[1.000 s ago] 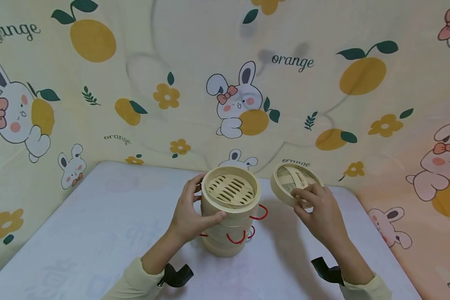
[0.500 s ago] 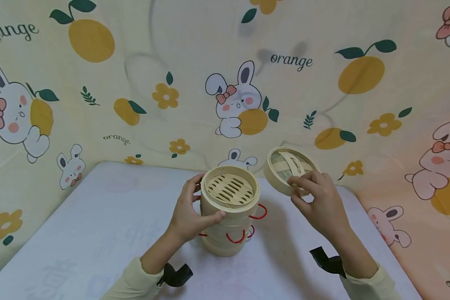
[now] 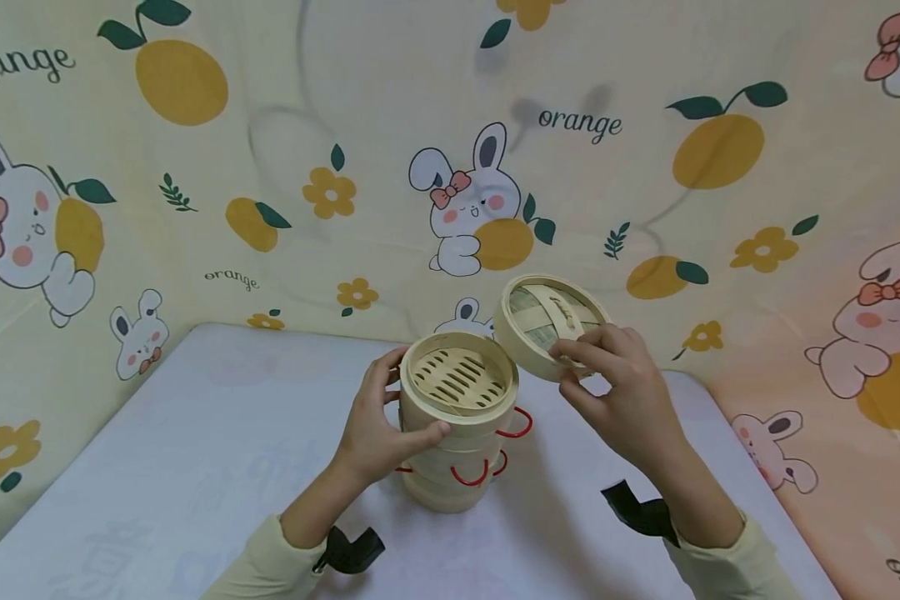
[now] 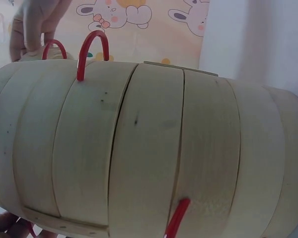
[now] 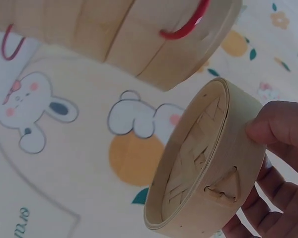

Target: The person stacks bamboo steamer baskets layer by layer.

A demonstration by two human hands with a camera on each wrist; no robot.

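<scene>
A stack of round bamboo steamer baskets [image 3: 442, 496] stands upright on the table, with red loop handles on its sides. My left hand [image 3: 371, 425] grips the top basket, thumb at the near side and fingers round the far left; the slotted floor inside shows from above. With my right hand [image 3: 630, 387] I hold the woven bamboo steamer lid [image 3: 512, 333], tilted, just above and right of the stack's rim. The right wrist view shows thumb and fingers on the edge of the lid [image 5: 228, 163]; the stacked baskets [image 5: 94, 29] are close by.
The white table [image 3: 217, 467] spreads round the stack. Behind it and along the sides hangs a cream cloth [image 3: 390, 83] printed with rabbits and oranges. A black strap [image 3: 354, 550] sits at each wrist.
My right hand has brought the lid left and upward, closer to the stack's rim. The left hand and the stack have stayed nearly still.
</scene>
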